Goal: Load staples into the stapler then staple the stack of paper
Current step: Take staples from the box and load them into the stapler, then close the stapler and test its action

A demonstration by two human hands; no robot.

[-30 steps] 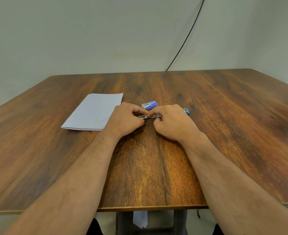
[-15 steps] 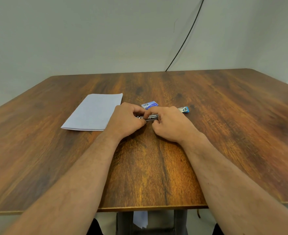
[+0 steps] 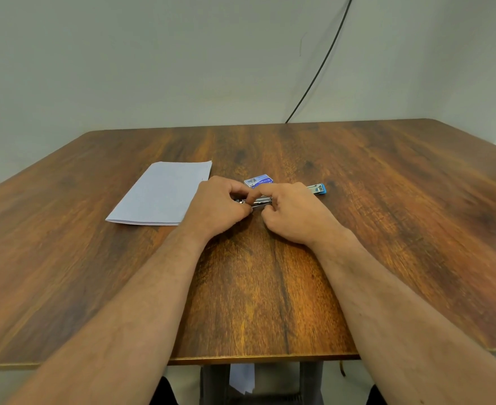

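Left hand: your left hand [image 3: 217,207] sat knuckles-up on the worktop [image 3: 387,229], fingers curled round the near-left end of the stapler [image 3: 260,200], thumb and forefinger pinching the metal there.
Right hand: your right hand [image 3: 292,213] lay just right of the left one, fingers curled over the middle of the stapler, forefinger tip reaching toward your left thumb; it gripped the stapler body, exact finger hold partly hidden.
Stapler: it lay flat near the worktop centre, running left to right between both hands; silver metal showed in the gap between the hands, and its blue end [image 3: 318,189] stuck out past your right hand on the far right side. Couldn't tell whether staples were inside.
Staple box: a small blue box [image 3: 258,181] rested on the worktop just beyond your hands, close to the stapler, touching or not couldn't be told.
Paper: the stack of paper [image 3: 165,192] lay flat to the left of your left hand, its right edge partly covered by that hand; not in the stapler.
Worktop: dark wood grain, both your bare forearms crossed its near edge.
Background: a plain pale wall with a black cable [image 3: 320,68] running down to the far edge of the worktop.
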